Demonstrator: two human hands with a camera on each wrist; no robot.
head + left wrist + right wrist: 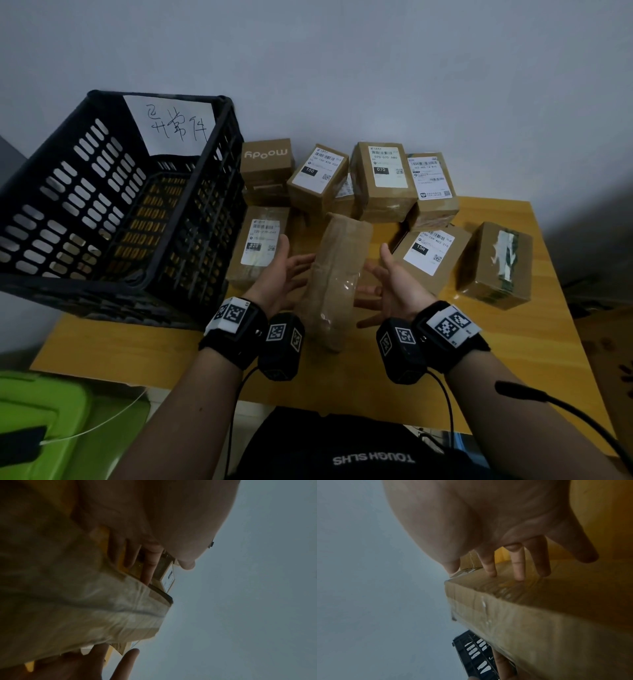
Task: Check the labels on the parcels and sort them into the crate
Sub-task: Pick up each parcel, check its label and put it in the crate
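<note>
One black crate (113, 212) on the worktop (534, 342), one handwritten paper sign (171, 123) on its wall. Cardboard parcels (380, 178): nine in sight, one half hidden behind the back row. Five show white labels face-up. Two hands, left hand (281, 274) and right hand (394, 284). One green bin (51, 411) below.

crate (113, 205): black, slotted grid walls
paper sign (171, 125): white, black handwriting
parcels (383, 181): brown cardboard, white labels with black barcodes
held parcel (337, 270): plain brown, glossy clear tape
right-hand box (496, 263): brown, white and green tape
table (513, 346): yellow wood
wristbands (236, 329): black, black-and-white square markers
wall (342, 61): pale grey
bin (44, 418): bright green
</note>
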